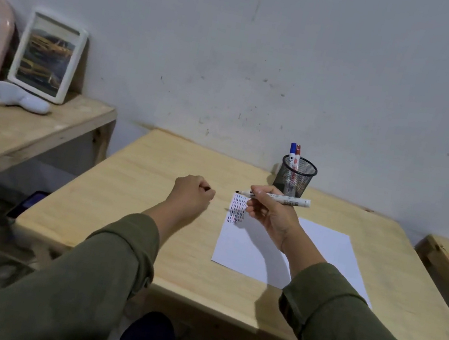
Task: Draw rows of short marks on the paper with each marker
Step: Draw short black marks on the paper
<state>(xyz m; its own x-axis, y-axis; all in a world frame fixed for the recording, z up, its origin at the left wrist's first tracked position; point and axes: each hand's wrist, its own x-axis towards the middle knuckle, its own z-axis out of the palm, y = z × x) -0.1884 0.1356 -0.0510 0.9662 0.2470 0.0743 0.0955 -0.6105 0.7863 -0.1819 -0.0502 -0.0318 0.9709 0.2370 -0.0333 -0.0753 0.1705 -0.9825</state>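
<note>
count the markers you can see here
3: a black-tipped marker held in the right hand above the paper, plus a blue marker and a red marker standing in the mesh cup. More could be hidden inside.

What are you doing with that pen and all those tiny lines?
A person in green sleeves is making rows of short marks on a white sheet of paper. The right hand holds an uncapped black-tipped white marker sideways above the sheet's far left corner. The left hand is a closed fist, maybe around its cap. Blue and red markers wait in a black mesh cup.
</note>
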